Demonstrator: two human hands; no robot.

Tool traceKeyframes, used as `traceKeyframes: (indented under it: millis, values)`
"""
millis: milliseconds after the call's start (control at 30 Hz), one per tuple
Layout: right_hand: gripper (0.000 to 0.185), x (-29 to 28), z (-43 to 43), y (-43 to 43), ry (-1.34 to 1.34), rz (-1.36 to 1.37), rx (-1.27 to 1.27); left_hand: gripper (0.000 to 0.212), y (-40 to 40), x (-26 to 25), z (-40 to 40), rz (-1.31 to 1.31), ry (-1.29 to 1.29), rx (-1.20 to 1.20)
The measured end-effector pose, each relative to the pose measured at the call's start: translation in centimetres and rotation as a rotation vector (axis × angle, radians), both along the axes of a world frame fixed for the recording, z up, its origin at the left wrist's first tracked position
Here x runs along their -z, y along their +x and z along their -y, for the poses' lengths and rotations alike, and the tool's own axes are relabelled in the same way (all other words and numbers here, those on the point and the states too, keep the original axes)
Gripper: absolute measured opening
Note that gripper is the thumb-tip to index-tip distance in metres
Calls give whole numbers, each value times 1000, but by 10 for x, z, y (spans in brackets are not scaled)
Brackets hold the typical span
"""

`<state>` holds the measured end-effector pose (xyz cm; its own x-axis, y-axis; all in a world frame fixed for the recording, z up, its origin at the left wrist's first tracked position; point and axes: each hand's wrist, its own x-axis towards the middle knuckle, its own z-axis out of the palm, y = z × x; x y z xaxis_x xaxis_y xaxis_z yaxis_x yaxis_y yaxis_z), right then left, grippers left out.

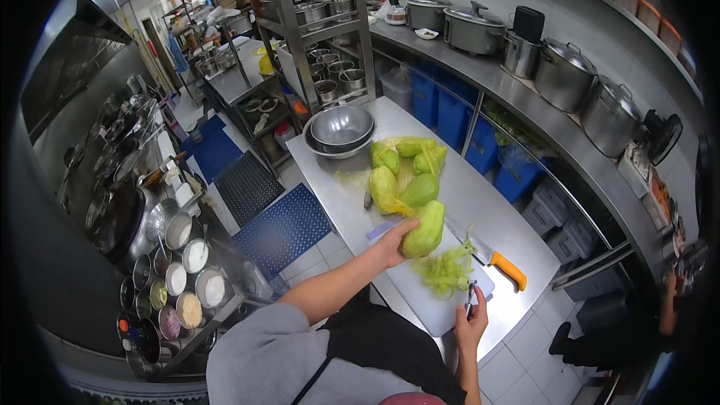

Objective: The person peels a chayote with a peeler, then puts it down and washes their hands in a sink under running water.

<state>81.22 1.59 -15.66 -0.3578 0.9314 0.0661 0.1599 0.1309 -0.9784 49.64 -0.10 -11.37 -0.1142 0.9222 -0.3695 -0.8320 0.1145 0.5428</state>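
Note:
My left hand [395, 244] holds a pale green, peeled-looking chayote [424, 229] above a white cutting board [413, 292]. In my right hand [471, 319] is a metal peeler [471, 293], at the board's right edge. Green peelings [447, 271] lie heaped on the board between my hands. A knife with an orange handle [508, 271] rests just right of the board, its blade partly hidden by peelings. Beyond the board, several green chayotes [421, 190] lie on and around a yellow plastic bag [397, 202].
Nested metal bowls [342, 126] stand at the far end of the steel table [478, 202]. A steel shelving rack [364, 39] rises behind them. Large lidded pots [564, 76] line the right counter. Seasoning containers [211, 288] stand at left. Another person [630, 332] is at far right.

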Motion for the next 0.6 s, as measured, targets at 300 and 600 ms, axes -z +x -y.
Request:
traceKeyframes:
  millis: [300, 600]
  values:
    - [62, -14, 6, 4, -227, -171, 81, 68, -5, 14, 9, -148, 38, 43]
    - [61, -18, 4, 5, -207, -151, 57, 73, -10, 0, -3, -1033, -45, 120]
